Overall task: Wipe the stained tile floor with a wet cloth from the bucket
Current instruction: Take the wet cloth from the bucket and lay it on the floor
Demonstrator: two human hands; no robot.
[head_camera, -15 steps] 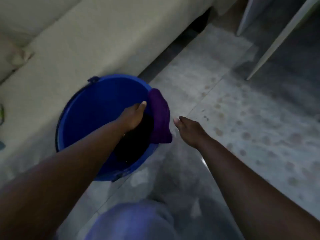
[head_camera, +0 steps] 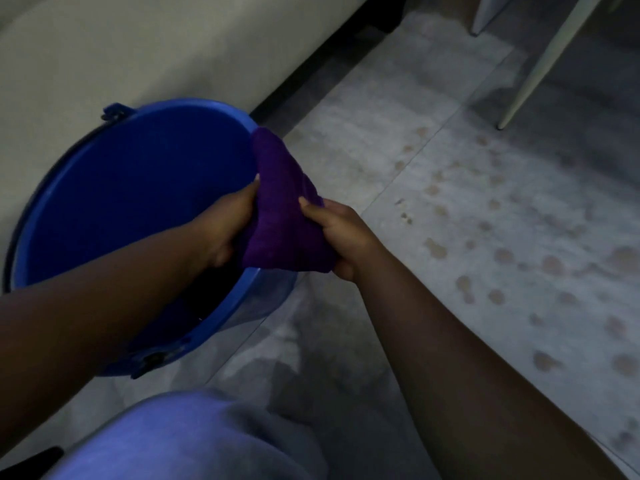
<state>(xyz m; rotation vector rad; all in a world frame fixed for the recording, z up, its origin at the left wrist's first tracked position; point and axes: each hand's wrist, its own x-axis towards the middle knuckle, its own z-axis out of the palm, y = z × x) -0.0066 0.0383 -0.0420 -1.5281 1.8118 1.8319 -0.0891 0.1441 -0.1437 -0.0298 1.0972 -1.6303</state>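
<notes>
Both hands are on the purple cloth (head_camera: 284, 216), which sits draped over the near-right rim of the blue bucket (head_camera: 131, 202). Left hand (head_camera: 225, 230) has its grip pinching the cloth's left edge from inside the bucket, thumb up against the fabric. Right hand (head_camera: 341, 237) has its grip closed round the cloth's lower right corner, outside the rim. The cloth looks bunched and folded; can't tell how wet it is, light is poor.

Risks, as I judge them:
- If the cloth is lifted w/o wringing over the bucket, water prob. runs onto the tile floor (head_camera: 433, 358) and the grey-clad knee (head_camera: 194, 441) right below, leaving a puddle rather than a clean patch.
- Bucket stands tight against the beige sofa (head_camera: 156, 53); a hard pull across the rim could tip or slide it, slopping water onto the upholstery.
- Brownish stains (head_camera: 502, 254) are spread widely to the right; a folded cloth covers little per pass and may just smear them.
- White chair leg (head_camera: 540, 64) stands at the far edge of the stained area, so wide strokes could knock it.

Vs. half a sec ago: right hand was open and free beside the bucket, not touching the cloth; now it grips it. Left hand was lower in the bucket, now raised w/ the cloth edge. The cloth hangs further out over the rim.
</notes>
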